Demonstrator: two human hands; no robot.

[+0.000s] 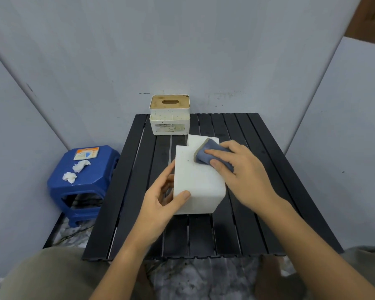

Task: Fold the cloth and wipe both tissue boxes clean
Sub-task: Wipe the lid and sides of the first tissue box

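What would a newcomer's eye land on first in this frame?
Likely the two hands at the table's centre: the left hand grips the near corner of a plain white tissue box while the right hand presses a folded blue cloth onto its top. Behind, a speckled tissue box with a wooden lid stands at the black slatted table's far edge.

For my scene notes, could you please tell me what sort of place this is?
Probably a makeshift recording corner, not a lived-in room: plain grey panels enclose a small black slatted table, with a blue plastic stool beside it.
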